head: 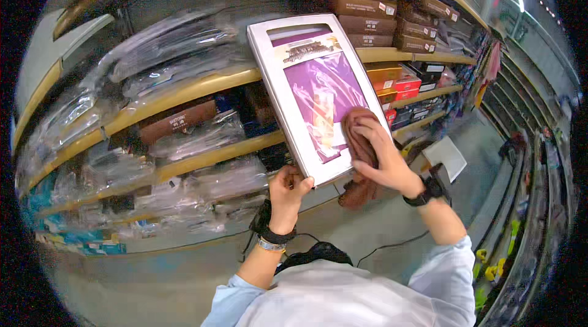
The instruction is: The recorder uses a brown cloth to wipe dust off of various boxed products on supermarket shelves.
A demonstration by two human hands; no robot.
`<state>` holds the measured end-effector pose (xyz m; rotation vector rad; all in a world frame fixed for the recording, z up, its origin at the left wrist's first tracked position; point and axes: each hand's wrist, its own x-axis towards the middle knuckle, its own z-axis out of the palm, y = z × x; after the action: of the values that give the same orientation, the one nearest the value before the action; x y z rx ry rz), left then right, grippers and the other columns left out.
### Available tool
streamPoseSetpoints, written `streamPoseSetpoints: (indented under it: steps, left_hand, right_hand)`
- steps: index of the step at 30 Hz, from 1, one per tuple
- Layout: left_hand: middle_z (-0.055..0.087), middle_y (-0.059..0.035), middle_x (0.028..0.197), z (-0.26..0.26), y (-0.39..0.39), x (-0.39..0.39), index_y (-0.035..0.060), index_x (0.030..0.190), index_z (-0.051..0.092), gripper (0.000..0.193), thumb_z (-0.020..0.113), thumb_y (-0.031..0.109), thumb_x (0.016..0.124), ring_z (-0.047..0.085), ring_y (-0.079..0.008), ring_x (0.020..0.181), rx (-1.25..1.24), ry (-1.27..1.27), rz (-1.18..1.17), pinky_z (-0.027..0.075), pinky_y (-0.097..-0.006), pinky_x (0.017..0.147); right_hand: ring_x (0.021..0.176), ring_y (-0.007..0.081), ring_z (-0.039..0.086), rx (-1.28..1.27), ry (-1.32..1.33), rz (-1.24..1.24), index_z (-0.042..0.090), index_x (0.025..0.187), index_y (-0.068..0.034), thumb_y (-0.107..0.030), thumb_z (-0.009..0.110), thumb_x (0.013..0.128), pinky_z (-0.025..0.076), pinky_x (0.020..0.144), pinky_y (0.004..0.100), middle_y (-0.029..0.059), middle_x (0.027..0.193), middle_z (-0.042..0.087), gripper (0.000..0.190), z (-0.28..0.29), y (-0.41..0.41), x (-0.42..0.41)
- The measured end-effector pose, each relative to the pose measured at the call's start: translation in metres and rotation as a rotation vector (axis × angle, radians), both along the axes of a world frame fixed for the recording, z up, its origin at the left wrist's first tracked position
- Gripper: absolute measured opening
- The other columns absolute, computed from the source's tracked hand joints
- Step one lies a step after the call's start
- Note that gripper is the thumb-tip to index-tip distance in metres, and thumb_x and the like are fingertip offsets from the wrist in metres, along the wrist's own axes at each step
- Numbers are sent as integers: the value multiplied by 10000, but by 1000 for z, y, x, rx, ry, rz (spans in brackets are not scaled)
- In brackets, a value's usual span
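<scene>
A flat white cardboard box [271, 67] with cut-out windows is tilted up before the shelves. Purple packaged cloth [337, 78] shows through its larger window, under shiny clear film. My left hand [289, 193] grips the near left corner of the box, thumb on its front face. In my right hand [379, 157] is a brown cloth [360, 143], bunched against the lower right part of the box front; its loose end hangs below the box edge. Black bands are around both wrists.
Shelves with yellowish edges [197, 92] run across ahead, holding clear plastic-wrapped packages [174, 46]. Brown boxes [367, 7] are stacked at the upper right, with orange and red boxes [406, 83] below. A white panel [445, 157] is at the right. Dark cables cross the floor [340, 230].
</scene>
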<state>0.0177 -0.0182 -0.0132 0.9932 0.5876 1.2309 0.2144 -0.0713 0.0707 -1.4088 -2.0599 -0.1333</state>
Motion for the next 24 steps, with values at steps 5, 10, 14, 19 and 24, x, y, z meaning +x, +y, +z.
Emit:
streamPoseSetpoints:
  steps: [5, 10, 14, 19, 24]
  left_hand:
    - [373, 50, 606, -19, 3, -1, 27, 724, 478, 218, 676, 85, 653, 345, -38, 573, 88, 100, 0, 303, -193, 512]
    - [383, 42, 613, -28, -5, -6, 29, 736, 483, 229, 684, 98, 650, 352, -50, 574, 177, 181, 50, 309, -194, 509]
    - [400, 33, 615, -43, -5, -5, 19, 762, 494, 280, 710, 154, 646, 356, -57, 568, 126, 159, 56, 318, -203, 510]
    - [417, 15, 612, -45, -8, -5, 12, 755, 495, 331, 736, 193, 619, 363, -69, 562, 168, 302, 92, 327, -209, 505]
    - [419, 14, 611, -46, -13, 4, 17, 743, 498, 320, 734, 189, 611, 362, -67, 560, 149, 295, 44, 324, -209, 502]
  right_hand:
    - [1188, 318, 345, -151, 58, 47, 415, 1197, -10, -115, 604, 733, 291, 980, 370, 198, 1268, 367, 512, -17, -12, 12]
    - [1063, 212, 501, -101, 500, -135, 511, 1096, 8, -21, 524, 788, 368, 910, 299, 137, 1135, 532, 310, -31, -13, 11]
    - [934, 135, 508, 206, 767, -267, 502, 1095, 25, -97, 488, 851, 392, 830, 247, 72, 1025, 548, 273, 17, 26, -7]
    - [1010, 214, 532, 397, 427, 5, 513, 1114, -34, -81, 504, 827, 395, 867, 292, 133, 1053, 573, 291, 73, 112, -69]
    - [1097, 312, 446, 360, 52, 182, 480, 1124, -29, -75, 536, 776, 352, 937, 353, 184, 1145, 489, 355, 36, 168, -90]
